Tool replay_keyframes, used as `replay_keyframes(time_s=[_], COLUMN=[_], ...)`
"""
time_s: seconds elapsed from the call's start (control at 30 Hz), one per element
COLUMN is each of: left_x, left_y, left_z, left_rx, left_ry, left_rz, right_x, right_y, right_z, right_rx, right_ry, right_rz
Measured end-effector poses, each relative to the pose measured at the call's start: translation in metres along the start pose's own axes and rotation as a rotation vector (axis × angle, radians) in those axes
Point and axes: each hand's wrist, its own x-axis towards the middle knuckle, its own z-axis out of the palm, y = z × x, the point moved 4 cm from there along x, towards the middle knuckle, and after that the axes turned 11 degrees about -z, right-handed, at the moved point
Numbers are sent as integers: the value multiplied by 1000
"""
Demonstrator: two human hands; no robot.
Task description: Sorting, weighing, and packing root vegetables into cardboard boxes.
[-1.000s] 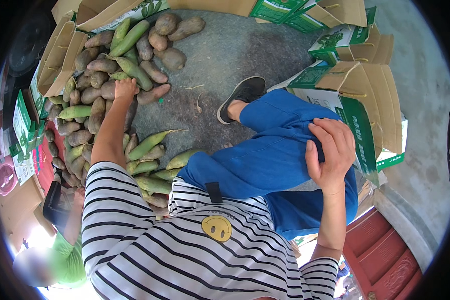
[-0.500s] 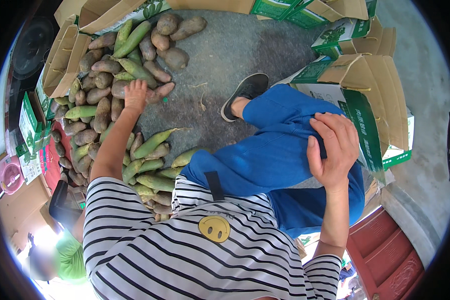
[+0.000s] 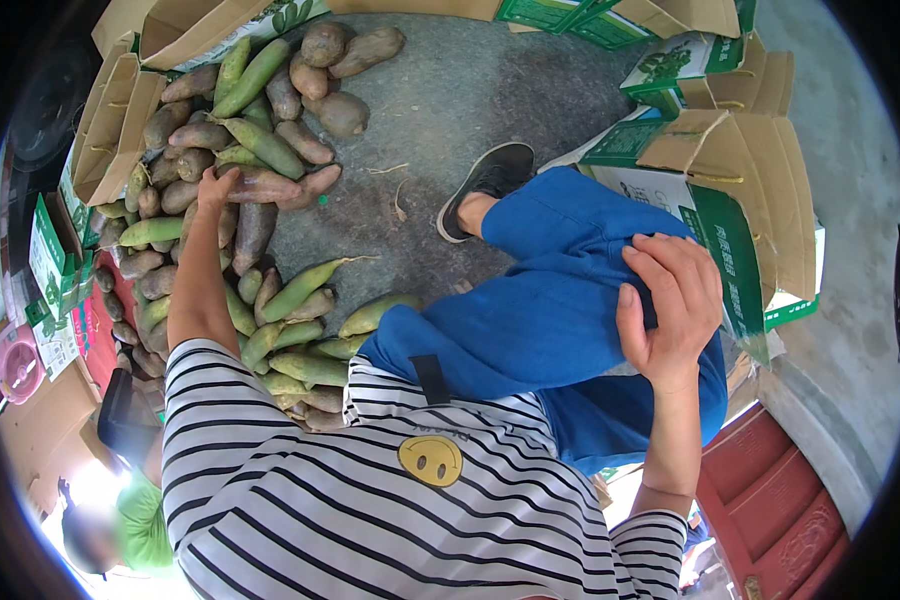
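A large pile of reddish-brown tubers (image 3: 255, 235) and green radishes (image 3: 254, 80) lies on my left. My left hand (image 3: 216, 187) reaches into it, at the left end of a pinkish tuber (image 3: 265, 185). Thumb and forefinger look apart there, but the other fingers are hidden, so a grip on the tuber cannot be made out. Resting on my raised knee in blue trousers (image 3: 530, 290), my right hand (image 3: 675, 300) holds nothing, its fingers stretched and slightly spread. More green radishes (image 3: 305, 290) lie close by my other knee.
Open cardboard boxes (image 3: 760, 190) in green and white stand along my right. Another box (image 3: 120, 130) borders the pile's far left. My dark shoe (image 3: 490, 185) is on the grey floor (image 3: 420, 110). A person in green (image 3: 145, 520) is at the lower left, beside a pink round object (image 3: 20, 365).
My left hand has shifted left along the pinkish tuber to its left end, uncovering its top. My right hand stays on the knee. The view has shifted slightly.
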Motion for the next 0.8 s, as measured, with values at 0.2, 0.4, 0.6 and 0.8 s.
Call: replay_keyframes(time_s=[0.2,0.4,0.6,0.8], left_x=[-63,-185,-140,-77], left_y=[29,71,59,44], left_z=[56,118,100,126], left_rx=[41,85,18,-362], left_ry=[-180,-316,18,-47], left_rz=[150,268,238,-265], right_x=[3,-4,-6,-4], right_y=[-1,-2,-3,-3], right_z=[-2,1,-1,-1], right_rx=[-27,-47,-57,-62], right_ry=[33,38,49,45], right_rz=[-14,-8,-8,1])
